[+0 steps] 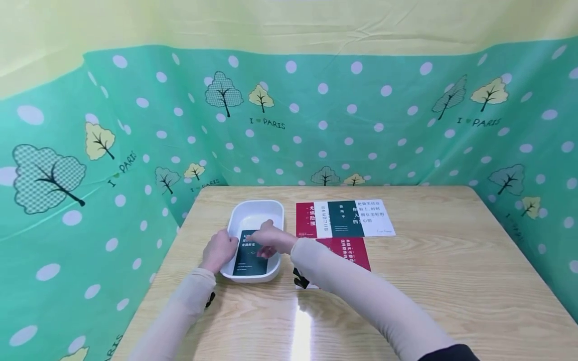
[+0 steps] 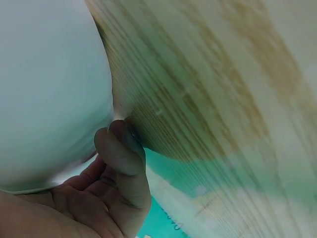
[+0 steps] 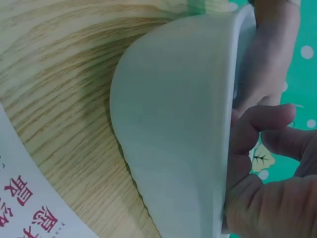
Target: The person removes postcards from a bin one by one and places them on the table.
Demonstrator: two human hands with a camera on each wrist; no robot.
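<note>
A white plastic tub stands on the left part of the table, and a dark green card with white writing lies inside it. My left hand grips the tub's left rim; in the left wrist view its fingers curl against the outer wall. Over the tub, my right hand reaches in from the right, above the card. Thumb and forefinger are apart in the right wrist view, where the hand is beside the rim. I see nothing held in it; it hides part of the card.
Right of the tub, a row of overlapping printed cards in red, white and dark green lies on the wooden table. A red card lies in front, partly under my right forearm. A green dotted cloth hangs behind the table.
</note>
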